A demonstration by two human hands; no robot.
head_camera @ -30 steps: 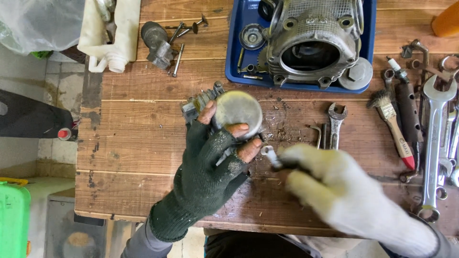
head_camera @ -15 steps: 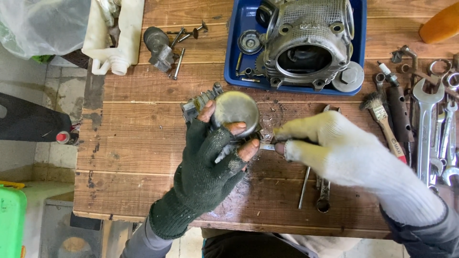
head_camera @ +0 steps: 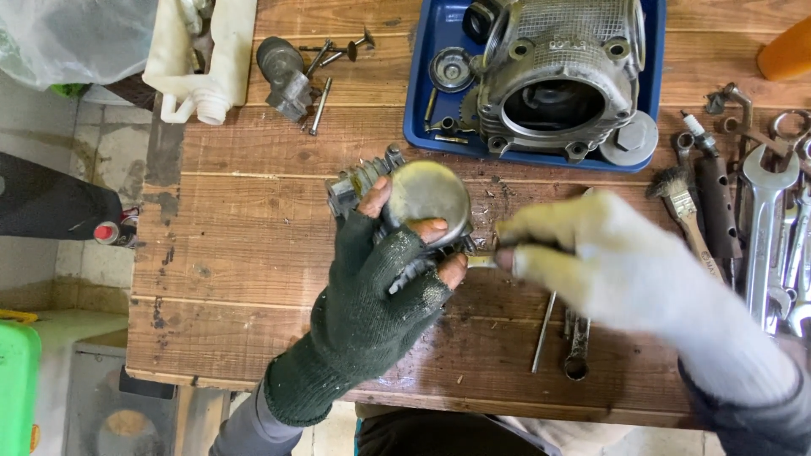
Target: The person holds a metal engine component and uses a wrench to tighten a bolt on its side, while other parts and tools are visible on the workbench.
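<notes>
L hand (head_camera: 372,312), dark fingerless glove, fingers clamped round a round metal piston (head_camera: 427,196) held over the table (head_camera: 228,253) centre. R hand (head_camera: 591,262), pale glove, has swung up from 5 o'clock a sec ago and is now at 3 o'clock of the piston, blurred, fingers pinched on a small metal bit I can't make out, tip nearly touching the piston's side. Wrench (head_camera: 577,346) it was near now lies alone on the wood. Blue tray (head_camera: 422,101) w/ engine cylinder head (head_camera: 557,76) at 12 o'clock; spanners (head_camera: 764,228) and wire brush (head_camera: 680,207) far R.
</notes>
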